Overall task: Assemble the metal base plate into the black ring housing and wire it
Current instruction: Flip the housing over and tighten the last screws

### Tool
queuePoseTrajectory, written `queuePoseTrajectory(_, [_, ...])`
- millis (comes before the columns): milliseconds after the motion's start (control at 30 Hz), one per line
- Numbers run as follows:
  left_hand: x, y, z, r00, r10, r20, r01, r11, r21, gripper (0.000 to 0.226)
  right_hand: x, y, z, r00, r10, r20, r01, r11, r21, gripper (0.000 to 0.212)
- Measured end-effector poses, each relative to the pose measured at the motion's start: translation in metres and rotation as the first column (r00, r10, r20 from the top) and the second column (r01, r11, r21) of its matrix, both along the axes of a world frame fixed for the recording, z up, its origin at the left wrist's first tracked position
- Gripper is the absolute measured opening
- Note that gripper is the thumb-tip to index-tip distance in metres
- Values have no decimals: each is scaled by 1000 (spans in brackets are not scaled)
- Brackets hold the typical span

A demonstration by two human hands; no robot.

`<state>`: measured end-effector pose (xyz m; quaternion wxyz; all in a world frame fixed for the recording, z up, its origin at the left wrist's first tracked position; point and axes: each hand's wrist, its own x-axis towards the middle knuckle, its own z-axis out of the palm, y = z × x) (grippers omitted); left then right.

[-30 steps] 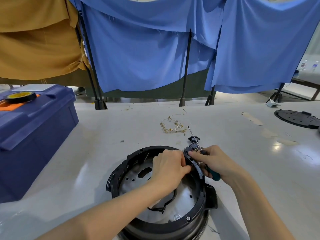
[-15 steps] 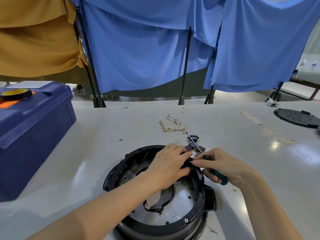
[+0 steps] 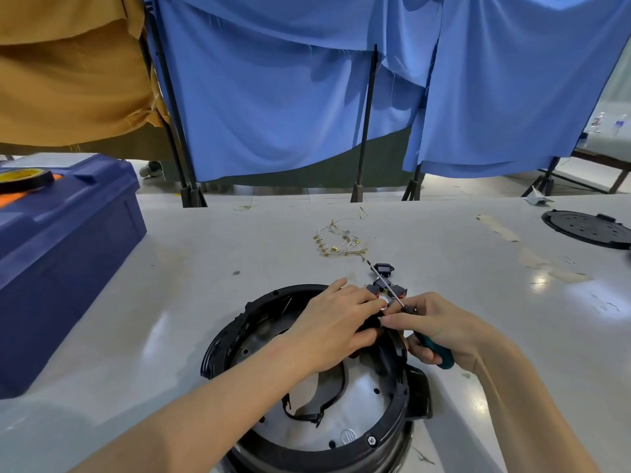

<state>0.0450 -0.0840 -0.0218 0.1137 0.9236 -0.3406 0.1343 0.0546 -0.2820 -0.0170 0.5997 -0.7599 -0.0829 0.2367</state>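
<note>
I read this as the wiring step: the metal base plate (image 3: pixel 362 394) already lies inside the black ring housing (image 3: pixel 220 343), which sits on the table nearest me. My left hand (image 3: pixel 338 326) reaches across the housing to its far rim, fingers bent down over a small dark part there. Whether they actually pinch it I cannot tell, since the knuckles hide the contact. My right hand (image 3: pixel 440 327) is at the same far-right stretch of rim, wrapped round the teal handle of a screwdriver (image 3: pixel 440 353) whose shaft points away from the housing, while its thumb and forefinger meet the left fingertips. Just beyond the rim lie black switch-like connectors (image 3: pixel 383 269), and farther beyond, the loose wire bundle (image 3: pixel 341 241) (brass terminals, I think). Next, I judge, the part at the rim needs seating and holding steady, then the driver reversed, tip down onto whatever fastens it. That will be fiddly alignment work.
</note>
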Motion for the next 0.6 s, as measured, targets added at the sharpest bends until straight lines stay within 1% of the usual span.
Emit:
queuePoseTrajectory(33, [0,0,0,1000,2,-6,-2,1000,-6,45,-1,1,0,1000,-11,9,11,1000,-4,10])
queuePoseTrajectory(100, [-1,0,1,1000,13,-19,-13,1000,-27,46,-2,4,-1,999,-22,43,23,999,-29,8])
queuePoseTrajectory(200, [-1,0,2,999,27,-40,-29,999,-37,49,-5,4,2,997,-24,75,29,997,-72,14])
queuePoseTrajectory(300, [-1,3,2,997,54,-61,-57,997,-46,54,-6,3,3,997,-20,74,25,997,-68,15])
queuePoseTrajectory(467, [2,17,12,990,93,-105,-99,994,-54,84,-8,1,3,998,-22,63,25,998,-62,16])
queuePoseTrajectory(533, [2,29,16,984,166,-73,-169,985,-40,91,-8,1,4,998,-31,56,34,998,-53,18])
queuePoseTrajectory(600, [3,43,19,957,290,-10,-290,957,-20,95,-8,2,4,998,-39,52,41,998,-48,17])
